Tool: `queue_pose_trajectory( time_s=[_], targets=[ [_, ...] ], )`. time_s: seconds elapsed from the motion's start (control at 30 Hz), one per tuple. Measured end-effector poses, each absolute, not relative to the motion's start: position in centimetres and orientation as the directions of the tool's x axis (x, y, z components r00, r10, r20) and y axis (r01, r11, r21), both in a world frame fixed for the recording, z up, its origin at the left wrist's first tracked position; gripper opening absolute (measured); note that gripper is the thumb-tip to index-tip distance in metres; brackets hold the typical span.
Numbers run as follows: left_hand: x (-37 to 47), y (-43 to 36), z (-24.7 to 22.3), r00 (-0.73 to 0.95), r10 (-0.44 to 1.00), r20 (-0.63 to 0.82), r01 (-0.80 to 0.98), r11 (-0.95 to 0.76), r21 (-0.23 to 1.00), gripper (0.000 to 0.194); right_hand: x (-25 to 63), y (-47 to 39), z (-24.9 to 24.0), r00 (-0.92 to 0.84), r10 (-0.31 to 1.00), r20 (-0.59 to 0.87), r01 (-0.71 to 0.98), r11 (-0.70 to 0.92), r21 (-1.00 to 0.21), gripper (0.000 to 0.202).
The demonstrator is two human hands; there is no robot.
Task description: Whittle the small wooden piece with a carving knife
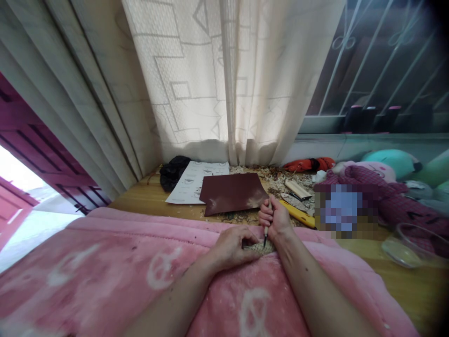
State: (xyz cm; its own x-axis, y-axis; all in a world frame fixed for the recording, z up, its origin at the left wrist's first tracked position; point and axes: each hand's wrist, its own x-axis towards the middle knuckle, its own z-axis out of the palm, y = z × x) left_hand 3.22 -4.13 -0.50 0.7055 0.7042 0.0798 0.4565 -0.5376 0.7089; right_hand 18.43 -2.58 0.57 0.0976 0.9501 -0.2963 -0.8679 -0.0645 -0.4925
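A pale, patterned piece (261, 247) rests on the pink blanket (168, 262). Its left end is between the thumb and fingers of my left hand (233, 245), which is closed round it. My right hand (275, 217) is wrapped in a fist round the handle of a thin carving tool (265, 230). The tool points down, and its dark tip touches or nearly touches the top of the patterned piece. What the piece shows under my fingers is hidden.
Beyond the blanket, a brown sheet (231, 192) overlaps white paper (189, 180) on the wooden table (136, 199). Shavings (271, 175), a yellow cutter (298, 214), a pale block (297, 189) and a black bag (173, 173) lie around. A clear bowl (401, 252) stands right, near plush toys (389, 161).
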Motion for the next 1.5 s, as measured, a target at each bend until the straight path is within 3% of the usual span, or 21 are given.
queue_pose_trajectory(
  time_s=[0.43, 0.67, 1.0, 1.4, 1.5],
  targets=[
    [4.0, -4.4, -0.6, 0.620, 0.783, 0.039, 0.538, -0.461, 0.706, 0.015, 18.8, -2.8, 0.2, 0.178, 0.947, -0.269, -0.832, -0.001, -0.554, 0.030],
    [3.9, -3.9, -0.8, 0.649, 0.759, 0.054, 0.532, -0.503, 0.682, 0.028, 18.6, -2.9, 0.3, 0.197, 0.931, -0.307, -0.856, 0.011, -0.517, 0.030],
    [3.2, -3.6, -1.0, 0.667, 0.745, 0.002, 0.480, -0.432, 0.764, 0.016, 18.2, -2.8, 0.2, 0.265, 0.913, -0.311, -0.828, 0.050, -0.559, 0.030],
    [2.9, -3.5, -1.0, 0.701, 0.713, 0.032, 0.467, -0.492, 0.735, 0.019, 17.4, -3.5, 0.6, 0.385, 0.913, -0.133, -0.751, 0.226, -0.620, 0.032],
    [2.7, -3.3, -1.0, 0.718, 0.695, 0.027, 0.459, -0.503, 0.732, 0.023, 17.1, -3.6, 0.8, 0.355, 0.929, -0.106, -0.732, 0.206, -0.649, 0.033]
  ],
)
